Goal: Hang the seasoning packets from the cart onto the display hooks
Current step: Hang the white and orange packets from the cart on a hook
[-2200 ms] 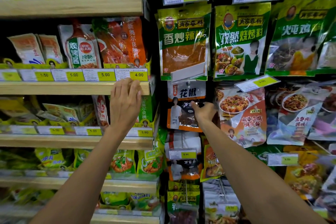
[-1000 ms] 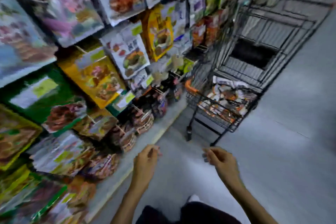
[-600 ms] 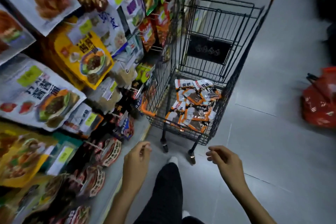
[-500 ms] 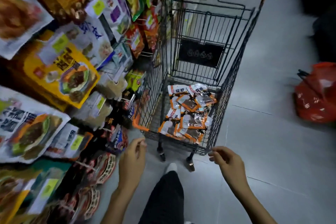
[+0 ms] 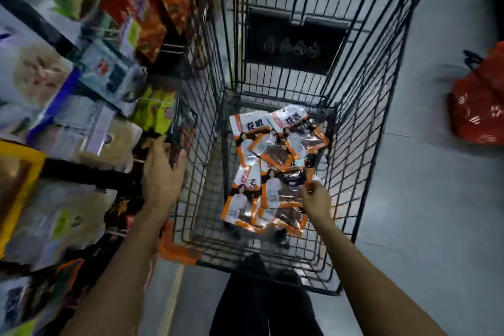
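The seasoning packets (image 5: 272, 155) lie in the cart (image 5: 368, 144), the pile running near to far, directly under the right hand (image 5: 316, 199). Its fingers are curled; whether it grips a packet cannot be told. The left hand (image 5: 163, 174), open, is at the cart's left wall.

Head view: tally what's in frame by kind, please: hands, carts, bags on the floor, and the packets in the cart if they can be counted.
Hands: 2, left hand and right hand
Shopping cart: 1
Red bag on the floor: 1
Seasoning packets in the cart: at least 6; they overlap, so an exact count is not possible
Total: 10 or more
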Available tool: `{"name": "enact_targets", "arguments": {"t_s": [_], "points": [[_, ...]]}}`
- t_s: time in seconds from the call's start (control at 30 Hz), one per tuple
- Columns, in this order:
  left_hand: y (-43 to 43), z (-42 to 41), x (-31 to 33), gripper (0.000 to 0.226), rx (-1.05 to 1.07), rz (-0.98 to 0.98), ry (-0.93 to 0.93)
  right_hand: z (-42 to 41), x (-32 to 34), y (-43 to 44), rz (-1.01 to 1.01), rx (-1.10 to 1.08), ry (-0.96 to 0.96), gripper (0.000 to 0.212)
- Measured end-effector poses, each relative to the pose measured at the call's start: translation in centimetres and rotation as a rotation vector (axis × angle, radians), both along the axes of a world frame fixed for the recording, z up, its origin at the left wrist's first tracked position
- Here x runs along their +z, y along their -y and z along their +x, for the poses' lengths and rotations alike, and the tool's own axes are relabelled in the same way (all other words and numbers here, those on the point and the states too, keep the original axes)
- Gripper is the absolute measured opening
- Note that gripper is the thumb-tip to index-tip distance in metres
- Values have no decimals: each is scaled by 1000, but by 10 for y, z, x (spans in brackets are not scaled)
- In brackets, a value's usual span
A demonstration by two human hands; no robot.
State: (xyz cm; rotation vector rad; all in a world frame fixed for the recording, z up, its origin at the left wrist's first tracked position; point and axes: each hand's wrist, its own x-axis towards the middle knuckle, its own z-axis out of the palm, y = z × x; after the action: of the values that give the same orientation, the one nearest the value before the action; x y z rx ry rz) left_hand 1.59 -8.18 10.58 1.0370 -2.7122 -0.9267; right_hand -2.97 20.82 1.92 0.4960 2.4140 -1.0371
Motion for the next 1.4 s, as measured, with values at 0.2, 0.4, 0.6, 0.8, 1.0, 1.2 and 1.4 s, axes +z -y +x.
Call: {"name": "enact_targets", "arguments": {"t_s": [0.2, 0.4, 0.6, 0.8, 1.0, 1.2, 1.4], "points": [[7, -8, -39, 45, -37, -60, -38, -28, -76, 3, 136, 75, 126, 44], [10, -7, -42, 35, -77, -134, -60, -27, -101, 17, 327, 58, 199, 66], [12, -3, -37, 30, -118, -106, -92, -22, -88, 17, -18, -215, 296, 36], [12, 2, -18, 28, -131, -143, -43, 0, -38, -3, -170, -343, 352, 29], [-33, -42, -8, 24, -337, -322, -175, 7, 4, -13, -198, -367, 233, 29], [-90, -125, -104, 28, -496, 79, 125, -4, -15, -13, -218, -375, 174, 22], [-105, -181, -209, 56, -484, 15, 444, -11, -51, -14, -143, -345, 49, 11]]}}
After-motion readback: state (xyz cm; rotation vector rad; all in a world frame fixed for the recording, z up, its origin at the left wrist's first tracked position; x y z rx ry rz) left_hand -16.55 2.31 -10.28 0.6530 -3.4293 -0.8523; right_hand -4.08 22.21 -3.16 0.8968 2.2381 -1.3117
